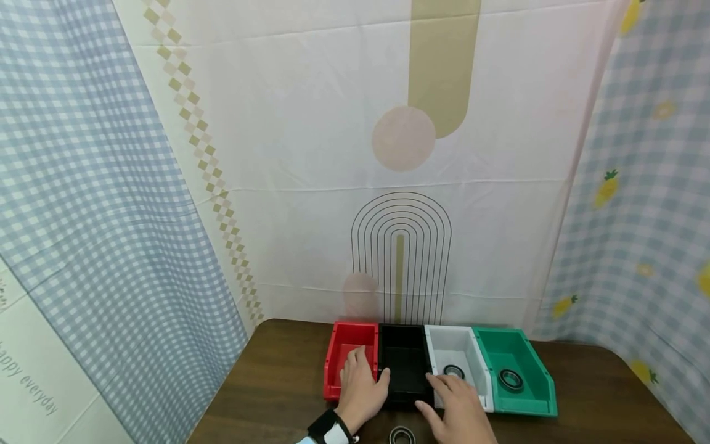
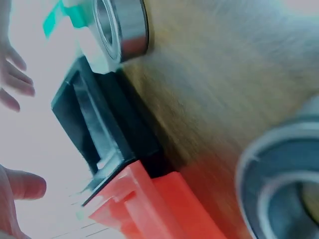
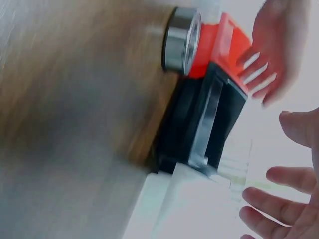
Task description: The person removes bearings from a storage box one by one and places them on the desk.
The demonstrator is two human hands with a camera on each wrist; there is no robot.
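Note:
My left hand (image 1: 360,387) is over the front of the red bin (image 1: 329,375), fingers extended and thumb apart, holding nothing. My right hand (image 1: 460,412) hovers by the front of the black bin (image 1: 403,345) and the white bin (image 1: 484,382), its fingers spread with nothing between them. On the table between the hands lies a ball bearing (image 1: 402,429), cut by the lower edge of the head view. The right wrist view shows that bearing (image 3: 178,42) in front of the bins. A large round metal ring (image 2: 254,181), partly cut off, shows close up in the left wrist view.
Another bearing (image 1: 453,367) lies in the white bin, and one more bearing (image 1: 511,389) is in the green bin (image 1: 527,404). The bins stand side by side on a brown wooden table (image 1: 266,376). Cloth curtains (image 1: 310,246) hang behind and at both sides.

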